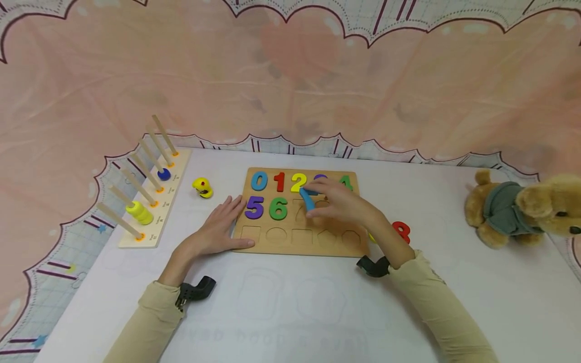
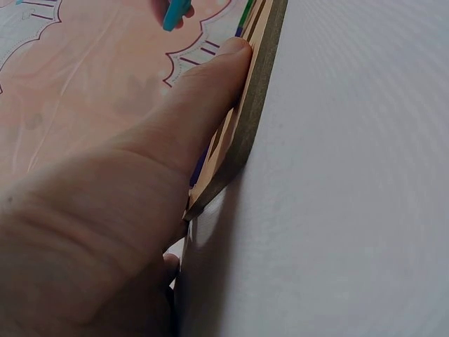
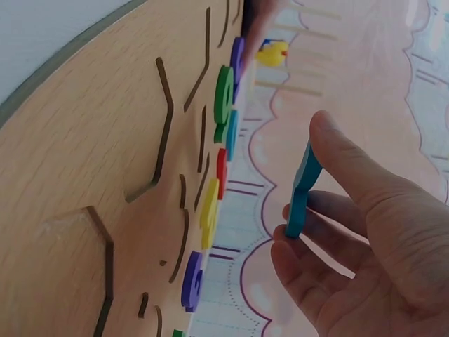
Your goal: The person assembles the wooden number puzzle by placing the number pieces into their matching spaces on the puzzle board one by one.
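Observation:
My right hand [image 1: 342, 201] pinches a blue number 7 [image 1: 307, 199] between thumb and fingers, above the middle row of the wooden number board [image 1: 331, 236]. In the right wrist view, the blue 7 [image 3: 300, 193] is seen edge-on, apart from the board. My left hand [image 1: 220, 227] lies spread at the board's left edge, with its thumb on the lower left corner. Set in the board are a blue 0 [image 1: 259, 181], red 1 [image 1: 279, 182], yellow 2 [image 1: 298, 182], purple 5 [image 1: 254, 207] and green 6 [image 1: 278, 208]. A purple piece and a green 4 [image 1: 346, 182] are partly hidden behind my right hand.
A red 8 [image 1: 401, 232] lies right of the board, beside a yellow piece [image 1: 372, 237] mostly covered by my right forearm. Left stand a small yellow duck [image 1: 202, 187] and a peg rack [image 1: 156, 234] with yellow and blue rings. A teddy bear [image 1: 508, 209] sits at far right.

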Demonstrator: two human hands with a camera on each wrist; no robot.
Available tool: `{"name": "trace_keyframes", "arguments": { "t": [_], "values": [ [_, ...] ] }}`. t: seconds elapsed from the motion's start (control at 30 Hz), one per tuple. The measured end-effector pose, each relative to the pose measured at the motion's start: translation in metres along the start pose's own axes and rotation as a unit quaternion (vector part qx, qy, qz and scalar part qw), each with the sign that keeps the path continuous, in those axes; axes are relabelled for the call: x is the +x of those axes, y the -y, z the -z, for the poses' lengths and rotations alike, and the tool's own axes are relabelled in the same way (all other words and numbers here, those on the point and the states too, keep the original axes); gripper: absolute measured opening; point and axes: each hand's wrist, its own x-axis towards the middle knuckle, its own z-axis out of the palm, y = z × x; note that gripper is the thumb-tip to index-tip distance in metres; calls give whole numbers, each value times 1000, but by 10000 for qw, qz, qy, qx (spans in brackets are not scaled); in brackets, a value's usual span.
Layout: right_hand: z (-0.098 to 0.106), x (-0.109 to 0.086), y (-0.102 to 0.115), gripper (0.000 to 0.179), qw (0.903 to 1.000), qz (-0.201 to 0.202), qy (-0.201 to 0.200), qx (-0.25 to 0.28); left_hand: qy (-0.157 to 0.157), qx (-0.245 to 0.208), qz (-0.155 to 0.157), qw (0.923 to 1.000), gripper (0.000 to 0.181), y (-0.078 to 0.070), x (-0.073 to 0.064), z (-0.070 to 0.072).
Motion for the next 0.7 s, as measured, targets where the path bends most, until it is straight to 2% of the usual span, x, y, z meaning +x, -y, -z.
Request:
{"name": "trace_keyframes", "arguments": {
  "t": [0.27,0.7],
  "values": [
    [1,3,4,69,9998,153,-22,-99,8,-3,15,10000,109,1,0,0],
    [1,3,4,66,9997,215,-65,40,28,30,-12,10000,109,0,0,1]
  ]
}}
